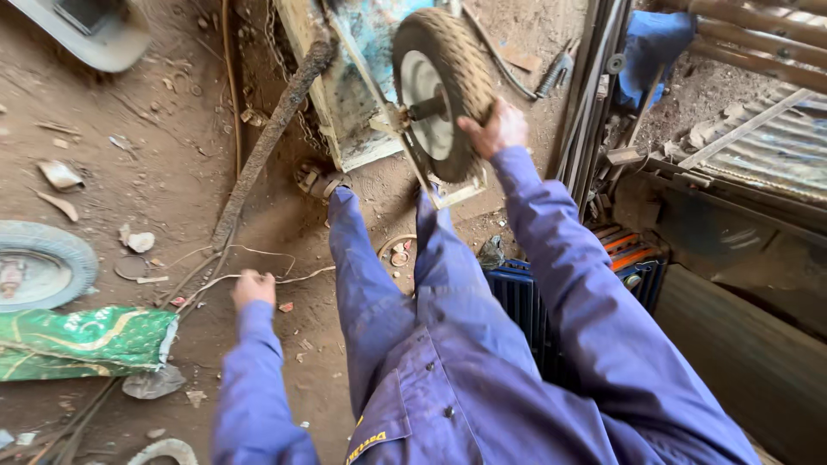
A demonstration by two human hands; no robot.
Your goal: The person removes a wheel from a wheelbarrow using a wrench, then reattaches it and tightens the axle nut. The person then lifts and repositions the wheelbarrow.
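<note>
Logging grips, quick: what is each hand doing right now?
Left hand: closed, apparently on a thin cord.
Right hand: gripping the wheel.

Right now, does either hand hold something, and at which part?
The right hand grips the worn black rubber tyre of the white-rimmed wheel at its lower edge. The left hand looks closed; whether it holds anything cannot be told.

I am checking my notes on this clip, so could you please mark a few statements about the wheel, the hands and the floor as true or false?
1. The right hand grips the wheel. True.
2. The left hand holds a hammer. False: it is low over the dirt floor, near thin wires.
3. A green sack lies at the left. True.
4. The sleeves are red. False: blue.
</note>
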